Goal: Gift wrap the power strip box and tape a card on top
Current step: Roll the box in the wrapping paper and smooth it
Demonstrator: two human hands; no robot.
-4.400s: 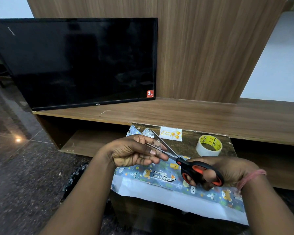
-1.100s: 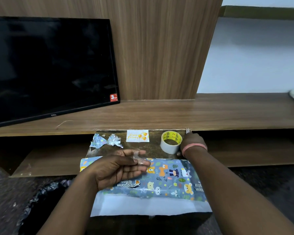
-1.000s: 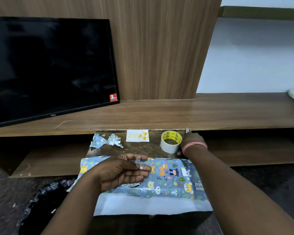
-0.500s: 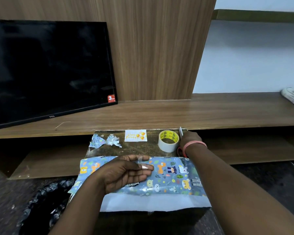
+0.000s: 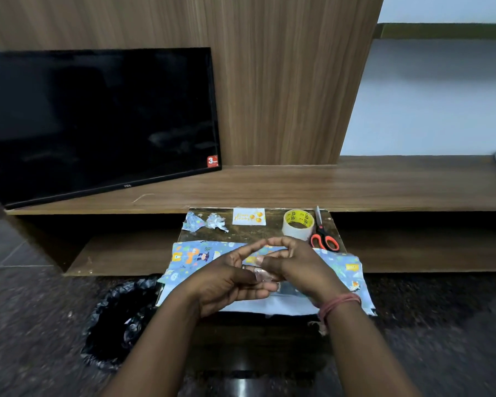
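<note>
The box wrapped in blue cartoon-animal paper (image 5: 195, 255) lies on a small dark table (image 5: 252, 233), with a white paper flap hanging over the near edge. Both hands meet above its middle. My left hand (image 5: 229, 282) and my right hand (image 5: 292, 267) pinch a short clear strip of tape (image 5: 261, 273) between their fingertips. A small white card (image 5: 248, 216) with yellow print lies at the table's far edge. Next to it stand the tape roll (image 5: 297, 224) and the orange-handled scissors (image 5: 323, 234).
Two crumpled paper scraps (image 5: 205, 222) lie at the table's far left. A black television (image 5: 98, 121) leans on the long wooden shelf (image 5: 355, 184) behind. A bin lined with a black bag (image 5: 121, 319) stands on the floor at the left.
My right hand has left the scissors beside the tape roll and come to the left hand. Both now pinch the tape strip that the left hand held alone.
</note>
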